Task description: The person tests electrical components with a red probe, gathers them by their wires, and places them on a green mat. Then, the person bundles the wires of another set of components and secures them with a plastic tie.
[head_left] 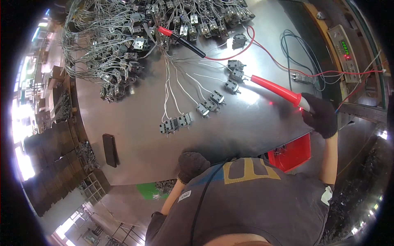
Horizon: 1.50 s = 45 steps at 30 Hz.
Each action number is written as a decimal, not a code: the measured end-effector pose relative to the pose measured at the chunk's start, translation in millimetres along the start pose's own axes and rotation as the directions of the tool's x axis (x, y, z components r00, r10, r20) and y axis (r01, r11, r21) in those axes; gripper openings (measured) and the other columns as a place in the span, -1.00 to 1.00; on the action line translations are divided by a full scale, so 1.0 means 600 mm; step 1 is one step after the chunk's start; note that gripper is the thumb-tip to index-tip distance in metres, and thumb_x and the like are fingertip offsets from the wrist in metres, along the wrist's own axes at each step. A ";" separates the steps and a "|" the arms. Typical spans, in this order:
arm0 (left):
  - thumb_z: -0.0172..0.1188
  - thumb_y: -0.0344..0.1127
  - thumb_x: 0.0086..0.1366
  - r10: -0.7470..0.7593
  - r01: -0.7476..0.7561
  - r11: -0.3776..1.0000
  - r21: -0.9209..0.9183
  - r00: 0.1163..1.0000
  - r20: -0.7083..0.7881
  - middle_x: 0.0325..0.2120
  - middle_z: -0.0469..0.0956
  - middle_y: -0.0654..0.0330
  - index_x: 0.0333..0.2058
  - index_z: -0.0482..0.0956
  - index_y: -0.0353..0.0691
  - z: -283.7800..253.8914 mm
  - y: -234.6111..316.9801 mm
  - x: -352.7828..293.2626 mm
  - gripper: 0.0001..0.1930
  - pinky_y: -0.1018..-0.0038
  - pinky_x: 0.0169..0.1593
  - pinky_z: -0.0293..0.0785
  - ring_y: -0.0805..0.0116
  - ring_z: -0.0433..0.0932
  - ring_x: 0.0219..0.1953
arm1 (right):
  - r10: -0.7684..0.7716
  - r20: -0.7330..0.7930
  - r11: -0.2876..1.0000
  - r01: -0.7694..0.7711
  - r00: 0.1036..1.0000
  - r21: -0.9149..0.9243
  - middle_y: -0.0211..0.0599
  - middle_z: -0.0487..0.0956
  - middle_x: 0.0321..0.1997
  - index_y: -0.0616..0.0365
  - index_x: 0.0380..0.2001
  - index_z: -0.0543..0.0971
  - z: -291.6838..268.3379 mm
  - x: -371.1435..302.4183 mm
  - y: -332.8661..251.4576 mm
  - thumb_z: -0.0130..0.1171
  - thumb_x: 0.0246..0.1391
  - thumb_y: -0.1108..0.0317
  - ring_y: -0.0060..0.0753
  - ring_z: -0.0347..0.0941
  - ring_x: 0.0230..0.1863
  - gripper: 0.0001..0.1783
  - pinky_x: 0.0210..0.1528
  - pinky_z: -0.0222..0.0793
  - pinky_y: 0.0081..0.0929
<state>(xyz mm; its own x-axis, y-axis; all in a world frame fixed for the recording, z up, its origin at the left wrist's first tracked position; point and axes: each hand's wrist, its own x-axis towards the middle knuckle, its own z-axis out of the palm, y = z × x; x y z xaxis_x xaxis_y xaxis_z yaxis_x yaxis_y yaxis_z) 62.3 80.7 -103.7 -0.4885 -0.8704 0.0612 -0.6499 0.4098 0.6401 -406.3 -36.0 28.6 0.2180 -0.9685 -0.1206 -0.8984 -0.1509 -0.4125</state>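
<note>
My right hand [321,117], in a dark glove, is closed around the rear of a red test probe [277,88]. The probe's thin metal tip meets one of the small grey connector blocks [238,74] on the metal table; whether it presses on a contact is too small to tell. More grey blocks [175,124] with white wires lie in short rows to the left. By the table's near edge, my gloved left hand [193,166] is curled into a fist, and nothing sticks out of it. A second probe, black with a red end [186,44], lies across the wire bundle.
A big heap of wired metal parts [119,57] covers the far left of the table [135,151]. A dark flat phone-like object [109,150] lies near the left edge. Far right stands a meter with a green display [344,51]; cables cross toward it. A red bin [292,153] sits below the edge.
</note>
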 end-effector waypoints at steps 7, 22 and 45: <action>0.29 -0.19 0.00 0.037 -0.036 0.999 0.018 0.999 -0.019 -0.72 0.45 0.29 -0.73 0.45 0.02 -0.001 0.001 0.003 -0.76 0.24 -0.41 0.43 0.21 0.52 -0.60 | -0.022 -0.001 0.998 0.022 1.000 -0.065 -0.08 0.70 -0.21 -0.04 0.14 0.61 0.013 -0.023 -0.013 0.37 -0.13 0.30 -0.03 0.68 -0.28 -0.37 -0.20 0.59 -0.21; 0.31 -0.16 0.03 0.033 -0.034 0.999 -0.036 0.999 -0.023 -0.73 0.44 0.27 -0.72 0.47 0.03 0.008 -0.004 0.001 -0.75 0.26 -0.48 0.42 0.24 0.52 -0.61 | -0.030 0.033 0.996 0.033 0.999 -0.077 -0.07 0.70 -0.18 -0.01 0.12 0.61 0.021 -0.026 -0.026 0.31 -0.12 0.33 0.02 0.67 -0.25 -0.39 -0.18 0.59 -0.18; 0.34 -0.13 0.03 0.101 -0.104 0.992 0.070 0.994 0.035 -0.69 0.52 0.25 -0.71 0.50 -0.02 0.018 -0.021 -0.009 -0.74 0.24 -0.41 0.50 0.22 0.56 -0.59 | -0.037 0.034 0.997 0.039 0.999 -0.061 -0.12 0.68 -0.29 -0.07 0.16 0.57 0.040 -0.052 -0.066 0.41 -0.12 0.17 -0.02 0.65 -0.31 -0.33 -0.24 0.53 -0.14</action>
<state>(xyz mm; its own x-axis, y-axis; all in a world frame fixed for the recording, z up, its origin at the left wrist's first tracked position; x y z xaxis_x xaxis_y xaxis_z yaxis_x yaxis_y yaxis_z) 67.0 83.2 -120.4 -0.5722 -0.8142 0.0987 -0.6349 0.5159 0.5751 -368.1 5.2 26.9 0.2640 -0.9549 -0.1358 -0.9109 -0.2006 -0.3606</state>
